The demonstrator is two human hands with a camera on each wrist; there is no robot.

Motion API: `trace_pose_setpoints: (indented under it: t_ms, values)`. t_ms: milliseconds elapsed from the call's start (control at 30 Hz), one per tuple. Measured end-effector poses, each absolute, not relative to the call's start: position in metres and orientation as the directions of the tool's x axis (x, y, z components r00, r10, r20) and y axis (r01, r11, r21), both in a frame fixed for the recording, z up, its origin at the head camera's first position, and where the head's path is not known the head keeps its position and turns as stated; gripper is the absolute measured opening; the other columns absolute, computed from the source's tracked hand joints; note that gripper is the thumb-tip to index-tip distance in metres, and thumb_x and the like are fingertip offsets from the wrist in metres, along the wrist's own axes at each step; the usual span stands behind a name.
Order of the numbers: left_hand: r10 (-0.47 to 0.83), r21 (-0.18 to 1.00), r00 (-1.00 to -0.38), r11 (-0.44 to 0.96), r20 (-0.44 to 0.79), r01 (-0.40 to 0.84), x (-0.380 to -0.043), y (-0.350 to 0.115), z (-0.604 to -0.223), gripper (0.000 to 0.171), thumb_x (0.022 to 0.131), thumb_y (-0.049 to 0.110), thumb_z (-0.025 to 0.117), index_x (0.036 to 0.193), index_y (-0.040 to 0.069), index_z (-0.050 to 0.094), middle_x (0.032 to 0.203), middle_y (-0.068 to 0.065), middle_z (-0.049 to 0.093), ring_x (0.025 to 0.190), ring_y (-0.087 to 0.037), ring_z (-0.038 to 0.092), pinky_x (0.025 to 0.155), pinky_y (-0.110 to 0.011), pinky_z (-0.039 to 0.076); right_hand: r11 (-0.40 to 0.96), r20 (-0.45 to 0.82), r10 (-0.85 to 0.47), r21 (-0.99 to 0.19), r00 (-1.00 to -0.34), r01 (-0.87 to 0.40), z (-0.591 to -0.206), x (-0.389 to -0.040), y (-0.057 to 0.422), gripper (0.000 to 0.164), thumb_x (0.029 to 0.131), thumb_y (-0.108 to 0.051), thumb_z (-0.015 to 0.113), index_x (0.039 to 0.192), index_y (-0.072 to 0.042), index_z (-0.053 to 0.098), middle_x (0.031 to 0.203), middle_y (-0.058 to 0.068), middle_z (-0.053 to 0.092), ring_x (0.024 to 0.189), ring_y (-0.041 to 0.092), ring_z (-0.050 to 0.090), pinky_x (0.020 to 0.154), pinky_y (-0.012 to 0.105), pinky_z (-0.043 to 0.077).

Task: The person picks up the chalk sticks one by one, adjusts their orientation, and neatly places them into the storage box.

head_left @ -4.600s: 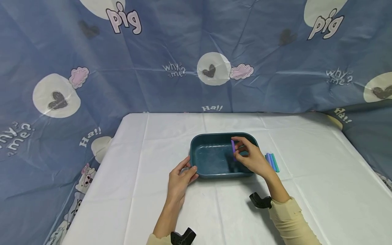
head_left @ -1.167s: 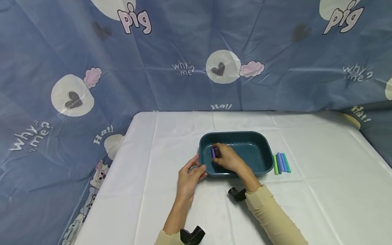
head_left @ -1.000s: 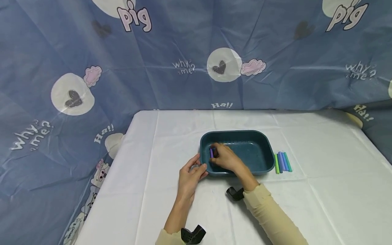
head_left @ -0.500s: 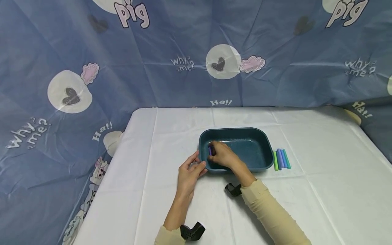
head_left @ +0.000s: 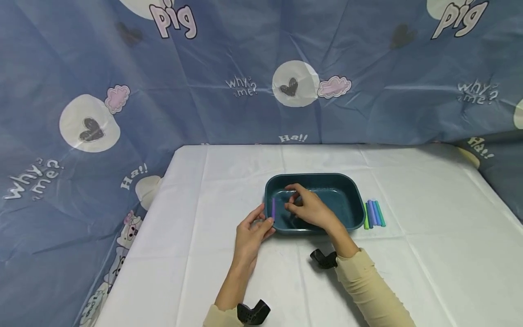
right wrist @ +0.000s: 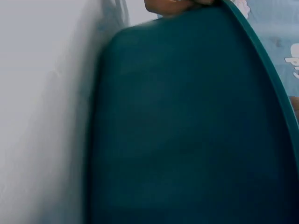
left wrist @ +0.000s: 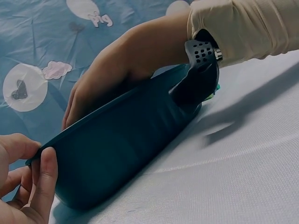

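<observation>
A dark teal rectangular container (head_left: 310,229) stands on the white cloth. My left hand (head_left: 250,234) pinches its near left corner; in the left wrist view, the thumb and fingers (left wrist: 46,172) grip the rim from either side. A thin purple stick (head_left: 273,209) lies inside along the left end wall. My right hand (head_left: 312,208) is over the inside of the container, thumb and index finger apart, holding nothing. In the right wrist view the container's outer wall (right wrist: 187,116) fills most of the picture and hides most of that hand.
Several more sticks, light green (head_left: 366,217), dark blue, purple-blue and teal (head_left: 380,213), lie side by side on the cloth just right of the container. A blue patterned curtain (head_left: 229,45) hangs behind the table (head_left: 220,181).
The right hand brought the purple stick to the container's left end, let go of it there, and has drawn back slightly right. The left hand has kept its grip on the rim.
</observation>
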State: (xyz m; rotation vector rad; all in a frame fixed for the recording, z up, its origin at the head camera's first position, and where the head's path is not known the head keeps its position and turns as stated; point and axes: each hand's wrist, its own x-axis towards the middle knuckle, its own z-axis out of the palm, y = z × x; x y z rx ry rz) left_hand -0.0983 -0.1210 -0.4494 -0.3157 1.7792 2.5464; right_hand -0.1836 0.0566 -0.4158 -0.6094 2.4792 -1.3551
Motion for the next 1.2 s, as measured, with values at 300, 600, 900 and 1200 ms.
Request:
trace_pose_setpoints:
  t_ms: [300, 600, 900, 1200]
  values:
    - [-0.120, 0.924, -0.975, -0.358, -0.185, -0.131, -0.099, -0.119, -0.449, 0.054, 0.082, 0.004, 0.072, 0.133, 0.013, 0.054, 0.106, -0.003, 0.045, 0.080, -0.007, 0.060, 0.078, -0.023, 0.060, 0.463, -0.056, -0.465, -0.866, -0.884, -0.189, -0.407, -0.185, 0.075, 0.052, 0.092, -0.015, 0.062, 0.138, -0.007, 0.040, 0.104, 0.012, 0.055, 0.082, 0.024, 0.066, 0.064, 0.031, 0.060]
    - [-0.136, 0.923, -0.975, -0.367, -0.178, -0.117, -0.099, -0.116, -0.449, 0.050, 0.083, 0.003, 0.070, 0.130, 0.012, 0.056, 0.103, -0.002, 0.047, 0.077, -0.005, 0.059, 0.076, -0.022, 0.060, 0.470, -0.064, -0.460, -0.864, -0.886, -0.182, -0.404, -0.182, 0.099, 0.053, 0.092, -0.014, 0.061, 0.139, -0.008, 0.038, 0.106, 0.012, 0.054, 0.084, 0.026, 0.065, 0.065, 0.034, 0.061]
    - [-0.156, 0.928, -0.970, -0.352, -0.185, -0.120, -0.098, -0.116, -0.448, 0.049, 0.084, 0.003, 0.069, 0.130, 0.012, 0.056, 0.105, -0.002, 0.047, 0.078, -0.006, 0.060, 0.076, -0.022, 0.060, 0.455, -0.066, -0.465, -0.873, -0.883, -0.175, -0.401, -0.184, 0.114, 0.054, 0.093, -0.015, 0.060, 0.141, -0.008, 0.036, 0.107, 0.013, 0.053, 0.086, 0.029, 0.065, 0.067, 0.037, 0.061]
    - [-0.150, 0.930, -0.970, -0.342, -0.193, -0.132, -0.098, -0.114, -0.448, 0.048, 0.085, 0.004, 0.069, 0.130, 0.013, 0.056, 0.106, -0.002, 0.047, 0.079, -0.005, 0.060, 0.077, -0.022, 0.060, 0.464, -0.074, -0.448, -0.871, -0.891, -0.161, -0.398, -0.182, 0.125, 0.054, 0.093, -0.017, 0.061, 0.141, -0.009, 0.036, 0.108, 0.014, 0.054, 0.087, 0.031, 0.065, 0.067, 0.039, 0.061]
